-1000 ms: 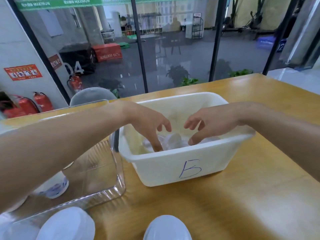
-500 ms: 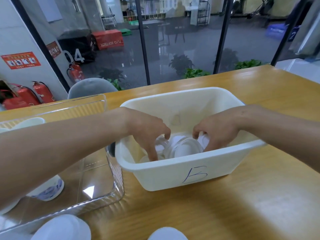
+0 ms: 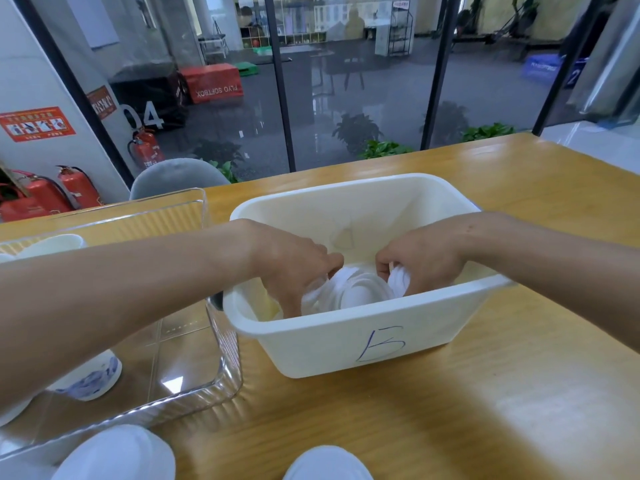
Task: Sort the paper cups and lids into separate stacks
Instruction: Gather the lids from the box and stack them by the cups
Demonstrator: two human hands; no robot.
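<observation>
White plastic lids [image 3: 356,292] lie in a heap inside the cream plastic bin marked B [image 3: 363,336] on our wooden surface [image 3: 450,410]. Our left hand [image 3: 294,268] holds some lids. Our right hand [image 3: 420,261] pinches one. A paper cup [image 3: 86,379] sits in the clear box [image 3: 194,358].

Brightness: even, soft daylight, fairly bright.
Source: the glass wall [image 3: 356,98] beyond the table [image 3: 485,393].
Glare: pale sheen on the wood at right; a small bright glint on the clear box [image 3: 173,386].
Shadows: soft, under the white bin [image 3: 346,337].
Distortion: wide-angle bending at the edges.
Blur: white caps at the bottom edge are out of focus.
</observation>
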